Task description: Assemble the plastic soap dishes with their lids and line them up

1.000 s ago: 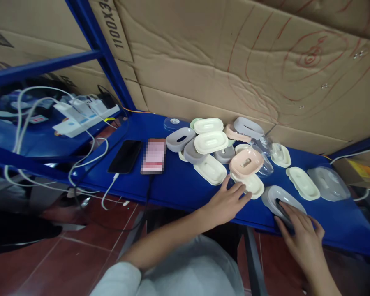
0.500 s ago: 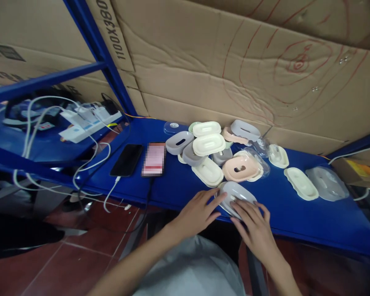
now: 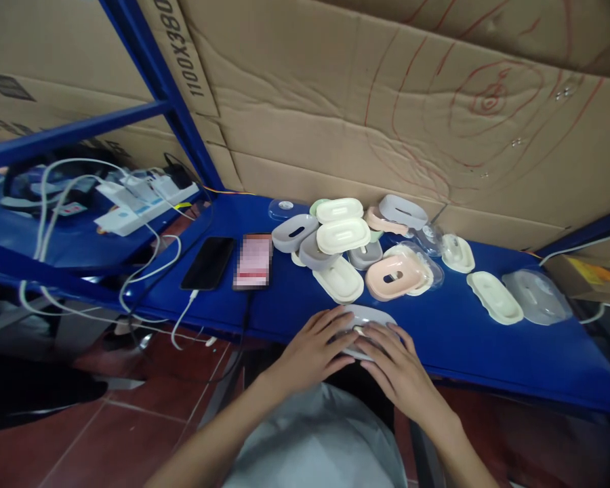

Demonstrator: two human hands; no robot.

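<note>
At the table's front edge lies a light grey oval soap dish [image 3: 373,314], with a small pale piece in its middle showing between the fingers. My left hand [image 3: 310,349] covers its left side, fingers over the rim and thumb at the near edge. From the right, my right hand [image 3: 399,359] grips it too, fingertips reaching inside. Just beyond lies a peach soap dish [image 3: 373,283] on a cream one, and a cream soap dish tray [image 3: 339,279] sits to its left. The grey dish's underside and much of its inside are hidden.
More grey and cream dishes are piled behind, with a cream tray [image 3: 343,236] on top. On the right are a wavy cream tray [image 3: 495,298] and a clear-lidded grey dish [image 3: 536,297]. Two phones, one a black phone [image 3: 207,263], lie left; a power strip [image 3: 147,203] trails cables.
Both hands have moved left, closer together, and the grey soap dish has shifted left with them and turned more level to the table edge. The pile behind looks the same.
</note>
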